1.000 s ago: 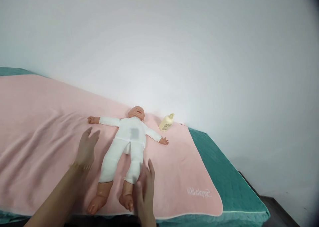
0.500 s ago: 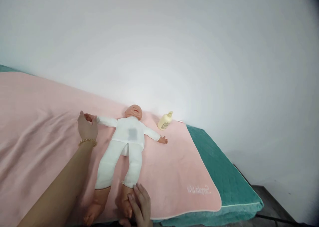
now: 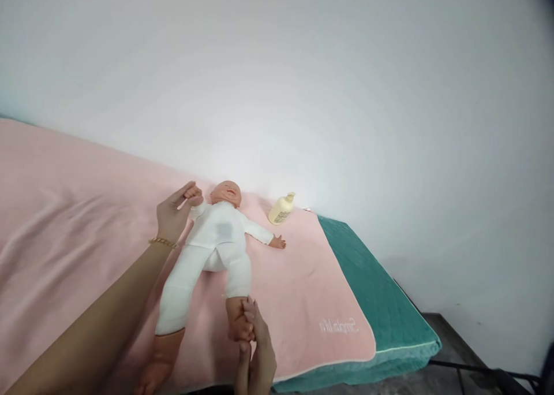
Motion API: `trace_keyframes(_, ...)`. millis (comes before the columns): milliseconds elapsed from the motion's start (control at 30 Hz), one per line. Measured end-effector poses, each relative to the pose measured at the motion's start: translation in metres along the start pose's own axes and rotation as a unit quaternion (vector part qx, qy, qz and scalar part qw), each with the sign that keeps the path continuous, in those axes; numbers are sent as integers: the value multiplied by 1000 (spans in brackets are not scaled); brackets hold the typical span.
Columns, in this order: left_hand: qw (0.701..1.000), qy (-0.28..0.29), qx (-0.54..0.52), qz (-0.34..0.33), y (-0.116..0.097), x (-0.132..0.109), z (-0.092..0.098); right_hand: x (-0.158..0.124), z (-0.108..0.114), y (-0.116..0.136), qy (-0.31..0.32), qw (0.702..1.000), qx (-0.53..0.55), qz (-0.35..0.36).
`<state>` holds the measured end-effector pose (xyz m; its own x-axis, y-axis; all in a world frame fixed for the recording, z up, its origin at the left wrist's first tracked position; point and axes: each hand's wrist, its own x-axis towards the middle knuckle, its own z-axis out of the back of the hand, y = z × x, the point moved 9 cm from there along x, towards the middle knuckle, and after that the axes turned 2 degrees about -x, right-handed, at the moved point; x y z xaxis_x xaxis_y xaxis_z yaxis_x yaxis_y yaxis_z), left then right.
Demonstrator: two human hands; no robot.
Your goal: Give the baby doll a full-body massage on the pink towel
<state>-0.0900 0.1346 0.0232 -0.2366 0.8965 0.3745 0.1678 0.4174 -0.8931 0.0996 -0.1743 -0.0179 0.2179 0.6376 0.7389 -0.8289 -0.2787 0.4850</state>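
Observation:
A baby doll (image 3: 224, 230) in a white cloth body lies face up, its head toward the wall. My left hand (image 3: 173, 213), with a gold bracelet at the wrist, is closed on the doll's hand (image 3: 193, 192) on the left side, lifted near the doll's head. Low in the view, my right hand (image 3: 258, 343) grips the doll's foot (image 3: 240, 324) on the right side, and that leg is raised and bent. The other leg rests on the pink blanket (image 3: 298, 302). The doll's other arm lies stretched out to the right.
A cream pump bottle (image 3: 281, 209) stands on the blanket, right of the doll's head. Beneath the blanket is a green mattress (image 3: 372, 285), its edge dropping off at the right and front. A white wall (image 3: 329, 94) rises directly behind.
My left hand has moved right, bringing the doll's arm from outstretched to bent near its head. My right hand has moved up, lifting the foot and bending the leg.

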Motion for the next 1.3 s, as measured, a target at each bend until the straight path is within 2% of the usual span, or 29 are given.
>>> trace_keyframes(67, 998, 54, 13, 9, -1, -7, -10, 20, 2, 2, -6, 999, 23, -37)
trace_keyframes(167, 992, 120, 31, 8, 1, -16, -15, 54, -3, 8, -17, 998, 40, -42)
trace_keyframes(333, 972, 220, 66, -56, -3, -28, -26, 95, -34, -5, 5, 994, 74, -85)
trace_keyframes(500, 933, 301, 104, -167, -14, -40, -47, 113, -56, -20, 7, 986, 117, -116)
trace_keyframes(633, 924, 308, 128, -188, -14, -43, -51, 113, -55, -23, -7, 982, 132, -133)
trace_keyframes(733, 940, 270, 133, -163, -15, -40, -41, 107, -48, -19, -3, 982, 129, -139)
trace_keyframes(800, 965, 188, 134, -123, -15, -32, -23, 101, -40, -15, -2, 983, 123, -135)
trace_keyframes(867, 984, 80, 141, -78, -12, -22, 3, 93, -29, -11, -8, 985, 116, -123)
trace_keyframes(933, 987, -14, 156, -48, -8, -13, 30, 84, -19, -5, -10, 988, 111, -104)
trace_keyframes(1033, 971, -99, 218, -17, 0, 2, 60, 62, -10, 2, -7, 991, 104, -79)
trace_keyframes(1133, 943, -124, 308, 40, 16, 12, 78, 33, -8, 6, -1, 995, 82, -56)
trace_keyframes(1300, 913, -94, 383, 104, 31, 15, 88, -12, -11, 15, 6, 1000, 24, 15)
